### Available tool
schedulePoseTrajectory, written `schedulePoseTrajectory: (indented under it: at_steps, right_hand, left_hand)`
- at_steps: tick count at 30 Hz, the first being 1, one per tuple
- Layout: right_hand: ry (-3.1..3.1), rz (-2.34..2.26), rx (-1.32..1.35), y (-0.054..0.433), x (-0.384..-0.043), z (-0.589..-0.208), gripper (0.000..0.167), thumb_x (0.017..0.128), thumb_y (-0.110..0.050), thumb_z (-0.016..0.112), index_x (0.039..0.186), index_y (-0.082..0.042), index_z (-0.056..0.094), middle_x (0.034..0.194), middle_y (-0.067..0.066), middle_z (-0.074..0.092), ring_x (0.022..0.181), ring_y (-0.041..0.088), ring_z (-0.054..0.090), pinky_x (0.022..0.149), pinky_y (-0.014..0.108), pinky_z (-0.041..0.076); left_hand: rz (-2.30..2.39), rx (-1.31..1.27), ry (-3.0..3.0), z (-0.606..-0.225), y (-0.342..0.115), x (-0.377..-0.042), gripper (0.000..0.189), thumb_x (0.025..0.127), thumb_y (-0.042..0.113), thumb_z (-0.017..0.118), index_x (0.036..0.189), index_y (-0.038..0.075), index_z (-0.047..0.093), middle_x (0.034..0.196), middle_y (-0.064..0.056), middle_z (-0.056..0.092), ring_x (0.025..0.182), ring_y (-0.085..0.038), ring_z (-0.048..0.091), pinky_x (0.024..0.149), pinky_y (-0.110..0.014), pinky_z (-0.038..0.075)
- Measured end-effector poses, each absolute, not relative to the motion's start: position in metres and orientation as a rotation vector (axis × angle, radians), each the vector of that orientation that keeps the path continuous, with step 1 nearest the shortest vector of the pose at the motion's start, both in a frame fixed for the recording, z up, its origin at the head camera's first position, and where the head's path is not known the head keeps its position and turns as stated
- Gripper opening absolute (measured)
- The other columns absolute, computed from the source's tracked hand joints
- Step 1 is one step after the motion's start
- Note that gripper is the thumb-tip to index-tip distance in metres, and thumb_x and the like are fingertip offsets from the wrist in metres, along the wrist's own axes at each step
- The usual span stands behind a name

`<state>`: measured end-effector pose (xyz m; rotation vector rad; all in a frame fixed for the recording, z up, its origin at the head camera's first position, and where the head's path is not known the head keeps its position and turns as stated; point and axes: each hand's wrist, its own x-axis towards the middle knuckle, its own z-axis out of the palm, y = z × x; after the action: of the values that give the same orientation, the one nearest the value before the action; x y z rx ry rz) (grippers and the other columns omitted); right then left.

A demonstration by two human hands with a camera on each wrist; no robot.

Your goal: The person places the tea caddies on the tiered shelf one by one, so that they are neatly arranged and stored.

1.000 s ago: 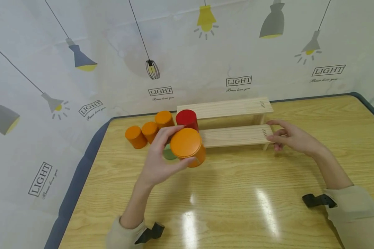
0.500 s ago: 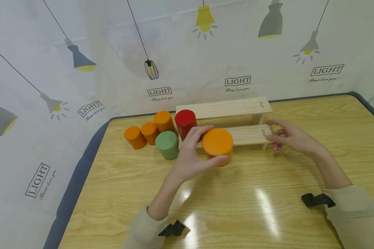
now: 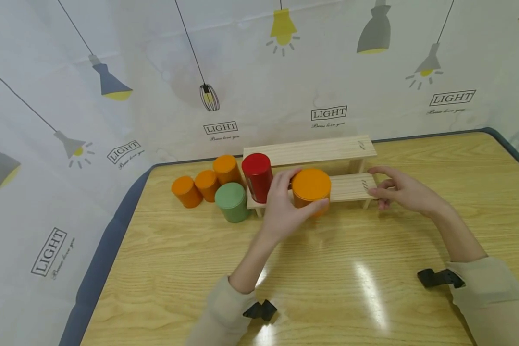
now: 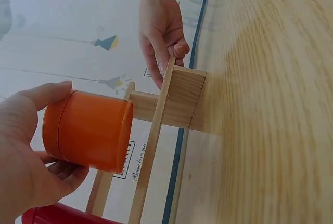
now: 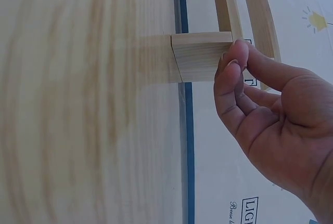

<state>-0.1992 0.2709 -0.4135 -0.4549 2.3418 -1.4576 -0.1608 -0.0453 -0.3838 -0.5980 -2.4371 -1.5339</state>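
My left hand [image 3: 281, 211] grips an orange canister [image 3: 312, 184] round its side, thumb in front and fingers behind. In the left wrist view the canister [image 4: 91, 130] is held just above the lower step, with a gap showing between its base and the board. The two-step wooden shelf [image 3: 352, 186] stands at the back of the table. A tall red canister [image 3: 258, 179] is upright on the lower step's left end. With thumb and forefinger, my right hand [image 3: 408, 192] pinches the right end of that lower step, as the right wrist view also shows.
Left of the shelf, a green canister [image 3: 232, 203] stands on the wooden table [image 3: 311, 283]. Behind it are a larger orange canister [image 3: 227, 168] and two smaller ones, a middle one [image 3: 207, 185] and a leftmost one [image 3: 186, 192]. A lamp-printed wall covering [image 3: 264, 77] rises behind.
My left hand has carried the orange canister rightward, past the green and red canisters, and then back over the lower step. The right hand has stayed at the shelf's end.
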Motion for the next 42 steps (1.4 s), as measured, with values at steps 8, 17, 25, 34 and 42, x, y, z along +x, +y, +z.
schedulePoseTrajectory:
  at_steps: [8,17,25,34,42]
  right_hand:
    - [2.345,-1.452,-0.431,0.271,-0.199,-0.415,0.066,0.105,-0.019,0.057,0.156,0.0,0.022,0.094,0.023,0.064,0.073,0.031,0.066,0.073,0.04,0.058]
    - [2.352,-1.44,-0.425,0.271,-0.2,-0.417,0.065,0.105,-0.018,0.057,0.156,0.0,0.021,0.094,0.022,0.064,0.073,0.03,0.066,0.072,0.038,0.058]
    - [2.354,-1.445,-0.439,0.269,-0.199,-0.415,0.067,0.105,-0.023,0.058,0.157,0.0,0.022,0.096,0.025,0.064,0.075,0.033,0.067,0.074,0.04,0.058]
    - [2.354,-1.455,-0.445,0.269,-0.198,-0.415,0.066,0.105,-0.022,0.057,0.156,0.0,0.023,0.094,0.025,0.063,0.073,0.032,0.066,0.073,0.041,0.058]
    - [2.37,-1.439,-0.413,0.271,-0.198,-0.415,0.064,0.105,-0.019,0.057,0.156,-0.001,0.023,0.095,0.022,0.064,0.073,0.031,0.066,0.073,0.04,0.058]
  left_hand:
    - [-1.504,-0.485,-2.444,-0.391,-0.033,-0.171,0.079,0.075,0.03,0.091,0.139,0.004,0.053,0.126,-0.007,0.054,0.113,-0.019,0.052,0.099,-0.039,0.045]
    - [-1.517,-0.356,-2.491,-0.397,-0.025,-0.179,0.079,0.077,0.031,0.089,0.142,0.007,0.051,0.129,-0.009,0.051,0.116,-0.024,0.049,0.101,-0.044,0.042]
    - [-1.532,-0.297,-2.509,-0.395,-0.019,-0.185,0.078,0.079,0.033,0.088,0.142,0.007,0.05,0.132,-0.009,0.05,0.117,-0.024,0.049,0.097,-0.043,0.046]
    - [-1.528,-0.268,-2.526,-0.392,-0.016,-0.188,0.079,0.079,0.033,0.088,0.143,0.007,0.048,0.135,-0.01,0.048,0.116,-0.025,0.052,0.099,-0.043,0.047]
    - [-1.539,-0.251,-2.54,-0.389,-0.013,-0.186,0.085,0.079,0.032,0.088,0.147,0.006,0.044,0.137,-0.011,0.044,0.118,-0.027,0.052,0.102,-0.044,0.047]
